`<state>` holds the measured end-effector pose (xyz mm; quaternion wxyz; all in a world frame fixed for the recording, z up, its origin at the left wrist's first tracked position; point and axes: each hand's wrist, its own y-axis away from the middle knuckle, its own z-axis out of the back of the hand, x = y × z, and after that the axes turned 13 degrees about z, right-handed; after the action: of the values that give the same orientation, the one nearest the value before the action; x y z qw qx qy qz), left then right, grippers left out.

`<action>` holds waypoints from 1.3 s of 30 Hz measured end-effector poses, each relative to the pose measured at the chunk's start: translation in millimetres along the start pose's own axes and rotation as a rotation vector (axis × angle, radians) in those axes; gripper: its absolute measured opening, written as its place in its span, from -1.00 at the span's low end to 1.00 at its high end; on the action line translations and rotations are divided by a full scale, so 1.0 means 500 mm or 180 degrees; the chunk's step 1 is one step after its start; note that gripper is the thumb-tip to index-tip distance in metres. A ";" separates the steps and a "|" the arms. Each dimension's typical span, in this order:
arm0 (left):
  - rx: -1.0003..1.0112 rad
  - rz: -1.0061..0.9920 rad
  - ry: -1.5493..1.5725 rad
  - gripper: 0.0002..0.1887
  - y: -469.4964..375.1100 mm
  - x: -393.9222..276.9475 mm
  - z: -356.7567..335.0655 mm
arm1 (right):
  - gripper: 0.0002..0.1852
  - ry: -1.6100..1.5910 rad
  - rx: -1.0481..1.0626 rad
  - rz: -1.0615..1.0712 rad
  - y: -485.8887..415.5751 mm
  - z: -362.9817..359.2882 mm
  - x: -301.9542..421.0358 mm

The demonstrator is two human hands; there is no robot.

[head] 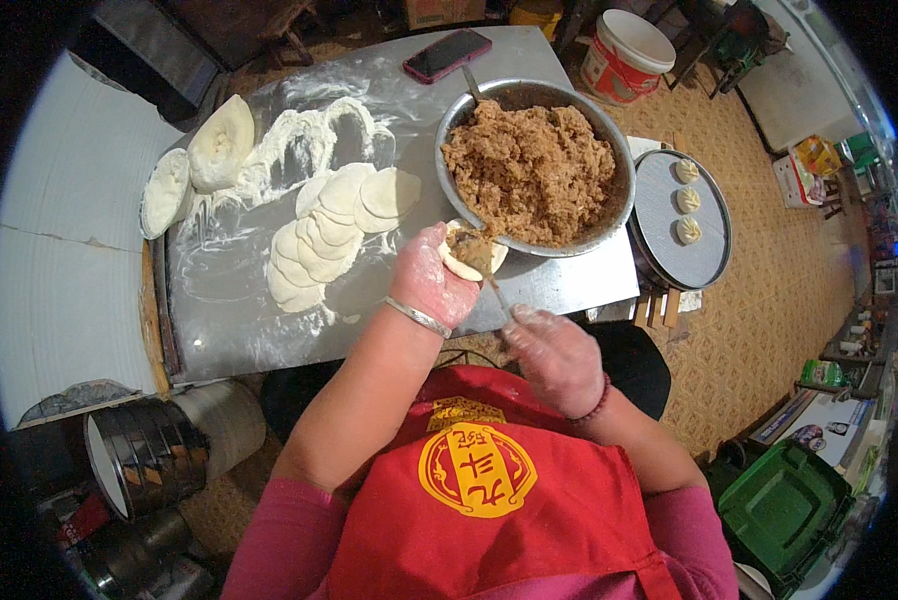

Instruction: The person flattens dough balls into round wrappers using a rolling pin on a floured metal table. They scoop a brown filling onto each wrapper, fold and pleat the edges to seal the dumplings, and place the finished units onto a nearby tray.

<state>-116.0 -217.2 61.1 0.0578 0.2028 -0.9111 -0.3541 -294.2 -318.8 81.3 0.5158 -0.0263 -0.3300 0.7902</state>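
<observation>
My left hand (435,283) cups a round dough wrapper (460,267) just in front of a large metal bowl (620,219). Brown minced filling (535,169) is heaped in that bowl. Between the fingers of my right hand (558,352) is the thin handle of a metal spoon (500,298); its filling-smeared end presses into the wrapper. Left of my hands, overlapping dough wrappers (314,244) lie on the floured metal table (239,330). Three pleated buns (687,200) sit in a row on a round steamer tray (655,229) to the right.
A dough lump (224,142) and a bowl of flour (165,193) stand at the table's left end, near loose flour (299,146). Behind the filling bowl lies a phone (447,55). A white-and-red bucket (627,56) is on the floor beyond; stacked steamers (145,457) are at lower left.
</observation>
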 end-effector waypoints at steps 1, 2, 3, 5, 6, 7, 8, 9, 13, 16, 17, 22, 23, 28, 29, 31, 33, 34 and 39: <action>-0.0074 -0.0037 -0.0007 -0.59 -0.001 0.001 0.001 | -0.62 -0.0101 -0.0138 -0.0181 0.001 0.012 -0.004; -0.0077 -0.0073 -0.0026 -0.57 -0.001 0.003 0.001 | -0.67 -0.0190 -0.0374 -0.0296 0.001 0.026 -0.009; -0.0035 -0.0029 0.0001 -0.57 -0.003 0.004 0.002 | -0.71 -0.0257 -0.0540 -0.0507 0.000 0.039 -0.015; 0.0163 0.0043 0.0039 -0.57 -0.004 0.009 0.003 | -0.79 -0.0610 -0.1001 -0.1133 -0.009 0.056 -0.028; 0.0187 0.0026 0.0030 -0.57 -0.005 0.012 0.003 | -0.79 -0.0639 -0.1001 -0.1532 -0.016 0.059 -0.036; 0.0167 -0.0002 0.0027 -0.58 -0.005 0.015 0.002 | -0.79 -0.0722 -0.1054 -0.1907 -0.022 0.059 -0.044; 0.0141 -0.0008 0.0030 -0.58 -0.005 0.018 0.002 | -0.79 -0.0997 -0.1112 -0.2194 -0.028 0.054 -0.049; 0.0159 -0.0048 0.0027 -0.58 -0.004 0.021 0.001 | -0.79 -0.1198 -0.1216 -0.2155 -0.031 0.050 -0.053; 0.0036 -0.0171 -0.0027 -0.58 -0.002 0.031 -0.004 | -0.81 -0.1465 -0.1446 -0.2036 -0.026 0.031 -0.046; -0.0056 -0.0205 0.0034 -0.58 -0.003 0.032 -0.006 | -0.79 -0.0411 -0.0905 -0.0944 -0.013 0.026 -0.025; -0.0066 -0.0205 0.0061 -0.58 -0.004 0.032 -0.007 | -0.73 -0.0119 -0.0645 -0.0567 -0.010 0.028 -0.017; 0.0018 -0.0071 0.0070 -0.57 -0.006 0.026 -0.003 | -0.64 -0.0121 -0.0331 -0.0149 -0.021 0.028 0.004; 0.0000 -0.0074 0.0068 -0.57 -0.006 0.026 -0.003 | -0.64 -0.0105 -0.0327 -0.0221 -0.025 0.032 0.003; 0.0020 -0.0062 0.0091 -0.56 -0.005 0.027 -0.005 | -0.83 -0.0224 -0.1030 -0.0731 -0.032 0.067 -0.008; 0.0064 -0.0046 0.0103 -0.55 -0.005 0.028 -0.006 | -0.81 -0.0249 -0.0914 -0.1019 -0.032 0.068 -0.010; 0.0037 -0.0070 0.0081 -0.55 -0.005 0.029 -0.006 | -0.77 -0.0291 -0.0839 -0.1408 -0.033 0.059 -0.015; 0.0079 -0.0085 0.0071 -0.55 -0.005 0.029 -0.005 | -0.73 -0.0119 -0.0670 -0.1031 -0.032 0.042 -0.011; 0.0126 -0.0081 0.0084 -0.55 -0.004 0.030 -0.004 | -0.71 -0.0077 -0.0621 -0.0724 -0.030 0.034 -0.006; -0.0113 -0.0028 0.0037 -0.54 -0.004 0.031 0.003 | -0.67 -0.0142 -0.0298 -0.0013 -0.022 0.028 0.003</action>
<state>-129.6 -223.8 57.8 0.0651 0.2078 -0.9034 -0.3693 -291.2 -321.7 98.7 0.5081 -0.0320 -0.3781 0.7732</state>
